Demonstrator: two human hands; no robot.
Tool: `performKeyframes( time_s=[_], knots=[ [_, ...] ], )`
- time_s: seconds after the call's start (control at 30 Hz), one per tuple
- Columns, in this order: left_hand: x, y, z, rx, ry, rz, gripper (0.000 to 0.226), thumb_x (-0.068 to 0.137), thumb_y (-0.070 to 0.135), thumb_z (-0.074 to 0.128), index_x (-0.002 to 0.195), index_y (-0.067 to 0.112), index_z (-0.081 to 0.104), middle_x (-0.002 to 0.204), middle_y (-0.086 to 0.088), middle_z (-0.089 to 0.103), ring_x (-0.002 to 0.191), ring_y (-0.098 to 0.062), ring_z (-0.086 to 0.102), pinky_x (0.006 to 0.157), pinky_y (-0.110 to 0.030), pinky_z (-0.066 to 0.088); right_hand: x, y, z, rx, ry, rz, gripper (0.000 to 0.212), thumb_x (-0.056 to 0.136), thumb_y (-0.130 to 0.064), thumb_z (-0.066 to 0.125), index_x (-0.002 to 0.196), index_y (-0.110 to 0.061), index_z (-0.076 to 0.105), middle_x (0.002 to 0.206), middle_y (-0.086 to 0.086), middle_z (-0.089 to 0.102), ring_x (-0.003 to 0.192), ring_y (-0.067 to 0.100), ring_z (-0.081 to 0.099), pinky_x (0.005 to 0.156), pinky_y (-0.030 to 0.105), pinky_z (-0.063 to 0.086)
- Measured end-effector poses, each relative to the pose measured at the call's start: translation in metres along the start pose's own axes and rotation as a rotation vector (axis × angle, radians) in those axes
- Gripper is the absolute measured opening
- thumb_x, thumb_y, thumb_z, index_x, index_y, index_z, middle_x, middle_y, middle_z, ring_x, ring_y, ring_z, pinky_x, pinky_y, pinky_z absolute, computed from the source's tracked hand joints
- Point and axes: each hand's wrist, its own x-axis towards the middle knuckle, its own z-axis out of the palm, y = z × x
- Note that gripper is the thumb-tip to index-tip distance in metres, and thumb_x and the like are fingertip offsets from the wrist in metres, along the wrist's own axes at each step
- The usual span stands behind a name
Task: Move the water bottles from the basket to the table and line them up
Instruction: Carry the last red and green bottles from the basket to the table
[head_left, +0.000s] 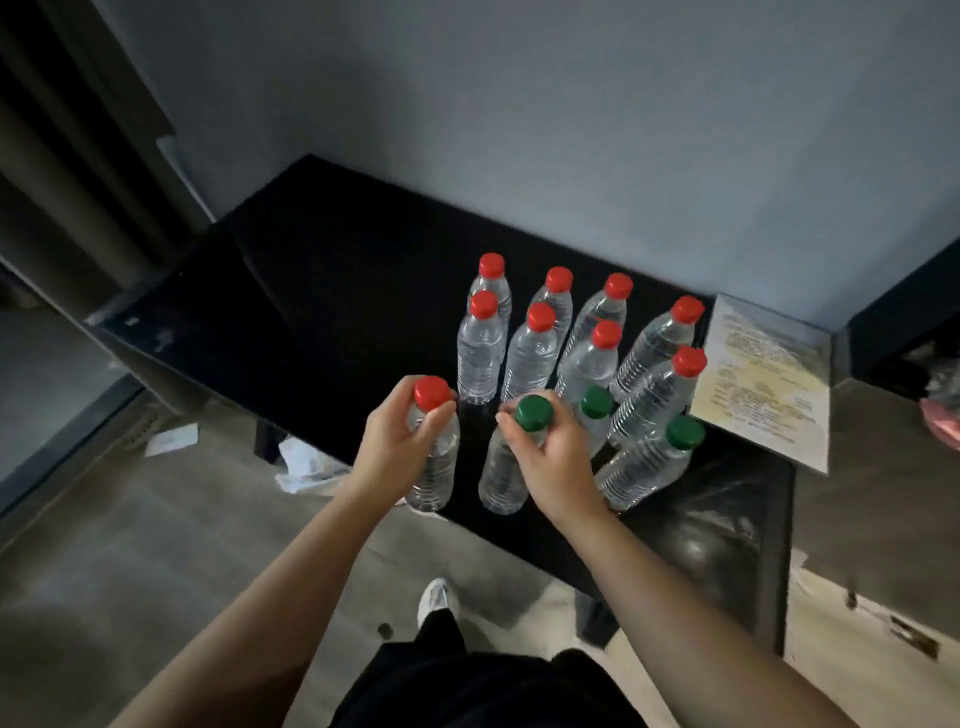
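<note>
Nearest the camera, two bare forearms reached forward and up from the lower edge of the view, over a dark garment and a white shoe (438, 597) on the floor.

The left hand (392, 447) was closed around the neck and shoulder of a red-capped bottle (432, 447), fingers curled just under the cap, thumb on the near side. That bottle stood upright at the near edge of the black table (322, 291), leftmost in the front row.

Just beside it, the right hand (553, 457) gripped a green-capped bottle (506, 467) at the neck, fingers wrapped below the cap and the wrist bent slightly inward. This bottle also stood upright at the table's near edge.

To the right of that hand stood two more green-capped bottles, one (595, 410) partly hidden behind the knuckles and one (649, 462) further right; these completed the front row.

Behind them stood four red-capped bottles in a middle row (530, 353), and behind those another four in a back row (558, 291) toward the grey wall (571, 130). All were clear and close together without obvious contact.

At the table's right end lay a printed sheet (763, 374), well apart from both hands. Crumpled paper (306, 467) lay on the floor under the table's left side.
</note>
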Motion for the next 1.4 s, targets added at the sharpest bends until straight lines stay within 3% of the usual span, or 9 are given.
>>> performKeyframes(
  time_s=[0.13,0.37,0.6,0.83,0.97,1.07,1.13,1.23,1.4],
  knots=[
    [0.023,-0.01,0.003,-0.021,-0.083,0.03,0.016,0.09,0.021,0.063,0.105,0.024,0.062,0.1,0.008,0.068,0.093,-0.005,0.063,0.081,-0.023,0.051,0.012,0.007,0.016,-0.071,0.109,0.036,0.014,0.087,-0.02,0.069,0.094,-0.012,0.061,0.087,0.003,0.067,0.083,0.014,0.064,0.077,0.021,0.049],
    [0.05,-0.015,0.012,-0.084,-0.147,0.085,0.016,0.091,0.017,0.062,0.107,0.021,0.06,0.101,0.003,0.066,0.092,-0.007,0.061,0.076,-0.012,0.047,0.03,0.011,0.025,-0.142,0.241,0.036,0.01,0.086,-0.011,0.069,0.088,-0.011,0.059,0.078,0.004,0.063,0.072,0.011,0.058,0.067,0.012,0.043],
    [0.072,-0.025,0.018,0.01,-0.156,0.159,0.018,0.09,0.018,0.062,0.107,0.022,0.057,0.113,0.003,0.052,0.099,0.007,0.052,0.079,-0.003,0.038,0.047,0.021,0.031,-0.165,0.282,0.071,0.01,0.087,-0.013,0.067,0.089,-0.014,0.057,0.078,0.005,0.061,0.069,0.012,0.057,0.065,0.016,0.045],
    [0.076,-0.026,0.02,0.054,-0.223,0.173,0.018,0.091,0.02,0.063,0.105,0.026,0.055,0.113,0.004,0.051,0.1,0.012,0.049,0.082,-0.002,0.037,0.055,0.026,0.034,-0.135,0.338,0.108,0.01,0.089,-0.016,0.066,0.095,-0.011,0.059,0.083,0.005,0.064,0.075,0.014,0.06,0.07,0.023,0.049],
    [0.073,-0.032,0.016,0.052,-0.25,0.191,0.022,0.088,0.045,0.057,0.108,0.039,0.05,0.113,0.012,0.051,0.105,0.009,0.049,0.083,-0.005,0.038,0.054,0.025,0.035,-0.125,0.355,0.11,0.012,0.089,-0.016,0.066,0.095,-0.011,0.058,0.085,0.008,0.064,0.077,0.019,0.061,0.072,0.026,0.05],
    [0.072,-0.036,0.013,0.073,-0.254,0.175,0.023,0.092,0.028,0.061,0.113,0.032,0.052,0.113,0.011,0.053,0.106,0.002,0.051,0.085,-0.015,0.04,0.051,0.025,0.038,-0.104,0.389,0.11,0.013,0.088,-0.015,0.067,0.096,-0.009,0.058,0.086,0.008,0.064,0.079,0.019,0.062,0.074,0.027,0.051],
    [0.074,-0.034,0.012,0.089,-0.266,0.181,0.025,0.092,0.021,0.06,0.113,0.031,0.052,0.112,0.01,0.053,0.105,0.002,0.051,0.085,-0.013,0.04,0.051,0.025,0.041,-0.107,0.408,0.114,0.014,0.088,-0.015,0.067,0.096,-0.01,0.058,0.085,0.007,0.064,0.078,0.018,0.062,0.074,0.027,0.051],
    [0.076,-0.033,0.011,0.126,-0.292,0.219,0.025,0.092,0.023,0.06,0.113,0.033,0.05,0.111,0.015,0.051,0.105,0.008,0.049,0.084,-0.004,0.036,0.052,0.024,0.042,-0.111,0.405,0.135,0.015,0.088,-0.016,0.068,0.097,-0.01,0.058,0.087,0.008,0.064,0.079,0.019,0.062,0.074,0.027,0.051],
    [0.077,-0.035,0.008,0.162,-0.303,0.213,0.04,0.091,0.029,0.061,0.13,0.03,0.048,0.122,0.012,0.049,0.11,0.01,0.047,0.085,-0.008,0.036,0.05,0.013,0.038,-0.141,0.397,0.067,0.027,0.085,-0.014,0.07,0.106,-0.013,0.055,0.101,0.001,0.062,0.093,0.008,0.06,0.082,0.014,0.044]
  ],
)
